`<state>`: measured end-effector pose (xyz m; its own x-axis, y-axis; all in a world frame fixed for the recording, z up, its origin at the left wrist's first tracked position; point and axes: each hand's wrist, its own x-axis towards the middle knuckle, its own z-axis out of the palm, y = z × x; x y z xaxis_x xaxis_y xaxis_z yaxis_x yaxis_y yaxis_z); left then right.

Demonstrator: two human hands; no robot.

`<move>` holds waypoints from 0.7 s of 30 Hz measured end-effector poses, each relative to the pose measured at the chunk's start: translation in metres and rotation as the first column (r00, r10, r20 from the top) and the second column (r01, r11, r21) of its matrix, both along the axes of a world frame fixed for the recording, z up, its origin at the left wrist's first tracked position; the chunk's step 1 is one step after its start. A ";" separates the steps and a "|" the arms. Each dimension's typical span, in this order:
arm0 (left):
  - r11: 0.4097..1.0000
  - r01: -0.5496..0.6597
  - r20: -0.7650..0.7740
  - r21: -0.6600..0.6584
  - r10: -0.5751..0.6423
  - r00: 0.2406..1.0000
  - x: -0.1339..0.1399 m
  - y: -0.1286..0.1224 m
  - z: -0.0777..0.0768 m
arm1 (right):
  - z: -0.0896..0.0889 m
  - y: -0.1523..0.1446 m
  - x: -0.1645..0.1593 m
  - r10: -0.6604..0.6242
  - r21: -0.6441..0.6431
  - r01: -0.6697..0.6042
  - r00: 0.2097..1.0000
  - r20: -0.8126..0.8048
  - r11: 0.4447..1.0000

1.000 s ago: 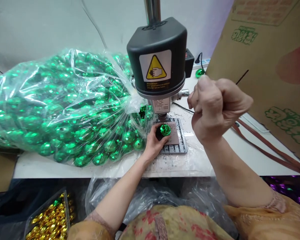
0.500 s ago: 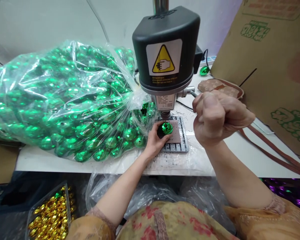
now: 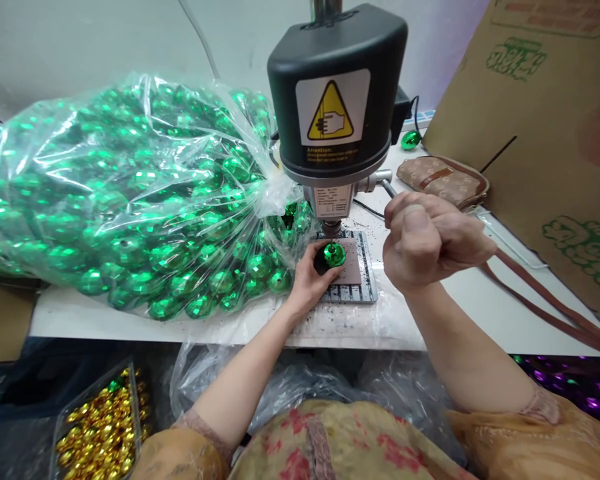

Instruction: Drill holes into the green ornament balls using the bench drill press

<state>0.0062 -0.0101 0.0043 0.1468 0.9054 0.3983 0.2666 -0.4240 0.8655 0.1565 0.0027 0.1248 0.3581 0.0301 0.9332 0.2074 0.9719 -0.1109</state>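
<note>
With the left hand (image 3: 311, 279), gripping a shiny green ball (image 3: 336, 255) by the sides, over a pinkish pad (image 3: 352, 269) and smack under the drill press (image 3: 336, 160). With the right hand (image 3: 433, 243), clenching the press lever (image 3: 389, 189) in a fist. Farther out, got a fat clear bag of green balls (image 3: 130, 207) on the left, plus a brown purse (image 3: 443, 181) and big cardboard box (image 3: 535, 147) off to the right.

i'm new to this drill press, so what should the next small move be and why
Probably ease the lever gently with the right hand, to bring the chuck down a touch. That hand looks closed on the lever, and the left hand holds the green ball below the chuck, over the base plate. Whether the ball is already pierced is too small to tell.
</note>
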 end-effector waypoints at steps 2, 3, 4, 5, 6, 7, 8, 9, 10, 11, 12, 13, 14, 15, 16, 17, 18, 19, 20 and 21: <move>1.000 -0.001 -0.001 -0.009 0.001 1.000 0.000 -0.001 0.000 | -0.005 0.000 0.000 0.003 0.006 -0.004 1.000 0.026 1.000; 1.000 -0.003 -0.001 -0.013 0.003 1.000 0.000 -0.001 0.000 | -0.006 0.000 0.000 0.006 0.005 -0.006 0.999 0.036 1.000; 1.000 -0.006 0.000 -0.016 0.006 1.000 0.000 -0.001 0.000 | -0.006 -0.001 -0.001 0.008 0.000 -0.008 0.999 0.042 1.000; 1.000 -0.009 0.001 -0.019 0.009 1.000 0.000 0.000 -0.001 | -0.003 -0.002 -0.002 0.005 -0.008 -0.004 1.000 0.026 1.000; 1.000 -0.010 0.000 -0.023 0.010 1.000 0.001 0.000 -0.001 | 0.001 -0.002 -0.003 -0.004 -0.029 0.004 1.000 -0.011 1.000; 1.000 -0.012 -0.003 -0.029 0.012 1.000 0.001 0.000 -0.001 | 0.008 -0.003 -0.005 -0.015 -0.063 0.012 0.998 -0.055 0.998; 0.999 -0.020 -0.009 -0.035 0.020 1.000 0.002 0.001 -0.001 | 0.017 -0.003 -0.007 -0.027 -0.112 0.016 0.995 -0.097 0.994; 0.998 -0.038 -0.018 -0.041 0.037 0.999 0.002 0.000 0.000 | 0.026 -0.003 -0.008 -0.039 -0.172 0.015 0.990 -0.134 0.985; 0.997 -0.070 -0.032 -0.042 0.069 0.997 0.003 -0.002 0.001 | 0.036 -0.003 -0.008 -0.042 -0.231 0.006 0.987 -0.152 0.973; 0.992 -0.119 -0.055 -0.029 0.118 0.992 0.003 -0.005 0.003 | 0.045 -0.003 -0.008 -0.037 -0.284 -0.010 0.987 -0.157 0.959; 0.984 -0.178 -0.082 0.005 0.178 0.981 0.002 -0.010 0.005 | 0.053 -0.002 -0.007 -0.019 -0.324 -0.029 0.989 -0.143 0.946; 0.972 -0.227 -0.114 0.062 0.232 0.966 0.001 -0.018 0.007 | 0.059 -0.001 -0.006 -0.002 -0.350 -0.046 0.991 -0.134 0.936; 0.961 -0.240 -0.145 0.141 0.260 0.955 -0.002 -0.028 0.008 | 0.062 0.000 -0.005 0.012 -0.365 -0.059 0.992 -0.129 0.929; 0.950 -0.208 -0.176 0.235 0.252 0.952 -0.006 -0.040 0.008 | 0.064 0.001 -0.004 0.021 -0.366 -0.066 0.992 -0.127 0.928; 0.936 -0.122 -0.217 0.330 0.201 0.955 -0.010 -0.055 0.006 | 0.065 0.002 -0.004 0.022 -0.362 -0.068 0.991 -0.130 0.930; 0.908 0.014 -0.267 0.418 0.108 0.958 -0.015 -0.070 0.003 | 0.064 0.003 -0.004 0.016 -0.354 -0.065 0.990 -0.139 0.933; 0.859 0.171 -0.341 0.483 0.005 0.940 -0.021 -0.087 -0.002 | 0.063 0.004 -0.004 0.009 -0.342 -0.059 0.989 -0.146 0.938; 0.796 0.305 -0.440 0.523 -0.055 0.897 -0.027 -0.103 -0.009 | 0.062 0.005 -0.004 0.003 -0.329 -0.054 0.988 -0.155 0.943; 0.729 0.426 -0.555 0.536 -0.076 0.829 -0.033 -0.119 -0.017 | 0.061 0.005 -0.005 -0.002 -0.321 -0.050 0.987 -0.160 0.946; 0.680 0.525 -0.667 0.512 -0.070 0.742 -0.039 -0.133 -0.025 | 0.060 0.006 -0.006 -0.006 -0.317 -0.046 0.987 -0.163 0.947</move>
<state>-0.0324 -0.1433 -0.0205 0.7504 0.3153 0.5809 0.3371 -0.9386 0.0740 0.1509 0.0082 0.1847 0.4980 0.3248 0.8040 0.1421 0.8841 -0.4452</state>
